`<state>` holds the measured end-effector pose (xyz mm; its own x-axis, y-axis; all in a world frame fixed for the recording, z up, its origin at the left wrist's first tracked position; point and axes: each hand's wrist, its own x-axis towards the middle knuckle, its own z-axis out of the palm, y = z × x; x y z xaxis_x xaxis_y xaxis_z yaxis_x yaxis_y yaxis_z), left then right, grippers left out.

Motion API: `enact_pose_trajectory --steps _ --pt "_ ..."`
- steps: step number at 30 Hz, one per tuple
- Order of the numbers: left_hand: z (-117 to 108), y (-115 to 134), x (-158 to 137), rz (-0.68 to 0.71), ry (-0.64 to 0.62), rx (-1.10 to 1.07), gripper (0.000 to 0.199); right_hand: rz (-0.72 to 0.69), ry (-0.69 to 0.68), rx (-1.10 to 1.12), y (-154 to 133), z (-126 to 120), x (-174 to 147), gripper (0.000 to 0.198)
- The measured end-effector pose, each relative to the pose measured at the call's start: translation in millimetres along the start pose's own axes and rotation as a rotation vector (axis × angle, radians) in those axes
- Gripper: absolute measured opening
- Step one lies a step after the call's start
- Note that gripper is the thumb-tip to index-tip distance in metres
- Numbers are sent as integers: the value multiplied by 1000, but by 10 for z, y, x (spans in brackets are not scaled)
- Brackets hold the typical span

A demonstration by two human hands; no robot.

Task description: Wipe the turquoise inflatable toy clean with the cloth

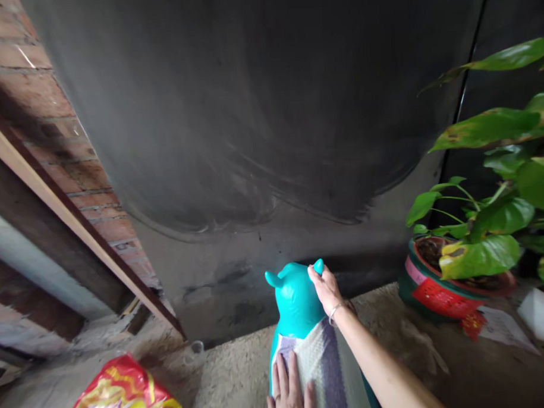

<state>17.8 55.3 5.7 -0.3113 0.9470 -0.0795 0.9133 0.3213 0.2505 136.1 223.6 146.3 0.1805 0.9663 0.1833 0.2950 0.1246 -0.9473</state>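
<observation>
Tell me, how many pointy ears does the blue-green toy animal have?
2. The left ear sticks out free on the toy's head. The right ear pokes up beside the fingers of the right hand. The left hand lies flat lower down on the striped cloth.

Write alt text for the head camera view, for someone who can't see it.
A person's right hand grips one ear of a teal toy animal while the left hand lies flat on the striped cloth over its back. A potted plant stands to the right, a red and yellow bag lower left.
</observation>
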Motion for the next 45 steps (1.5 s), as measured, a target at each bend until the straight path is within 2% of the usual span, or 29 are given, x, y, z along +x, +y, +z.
enact_pose_trajectory --steps 5,8,10,13,16,18,20,25,27,29,33,37,41,45 --pt "-7 5 17 31 -39 -13 54 9 -27 -77 75 21 213 60" --pt "-6 -12 -1 34 -46 -33 53 5 -29 -118 124 -18 114 75" --pt "-8 -22 -4 28 -55 -48 53 -5 19 -154 189 -53 -153 86" --pt "-54 -18 8 34 -87 -84 54 -53 82 -259 445 -65 -775 78" --pt "-165 3 2 32 -115 -149 55 -139 -60 -632 823 -20 -1367 57" --pt "-232 9 -41 18 -120 -168 55 -93 -151 -833 1025 17 -1645 54" --pt "-247 -9 -121 8 -142 -151 54 -36 -183 -965 1155 39 -1860 54" --pt "-118 -133 -358 -13 -173 -25 52 36 -154 -1071 1255 34 -2295 52" --pt "-111 -148 -388 0 -178 -36 53 70 -173 -1082 1189 30 -2324 53" --pt "-150 -119 -349 -2 -194 -70 55 95 -216 -1077 1066 29 -2205 54" --pt "-234 -7 -98 -15 -159 -131 58 54 -346 -991 835 35 -1710 55" --pt "-239 52 189 17 -103 -209 63 -5 -348 -950 804 84 -1363 58" --pt "-267 59 268 3 -103 -266 65 -3 -345 -901 855 130 -1342 58" --pt "-343 42 106 -11 -153 -250 61 43 -292 -923 860 116 -1610 57"
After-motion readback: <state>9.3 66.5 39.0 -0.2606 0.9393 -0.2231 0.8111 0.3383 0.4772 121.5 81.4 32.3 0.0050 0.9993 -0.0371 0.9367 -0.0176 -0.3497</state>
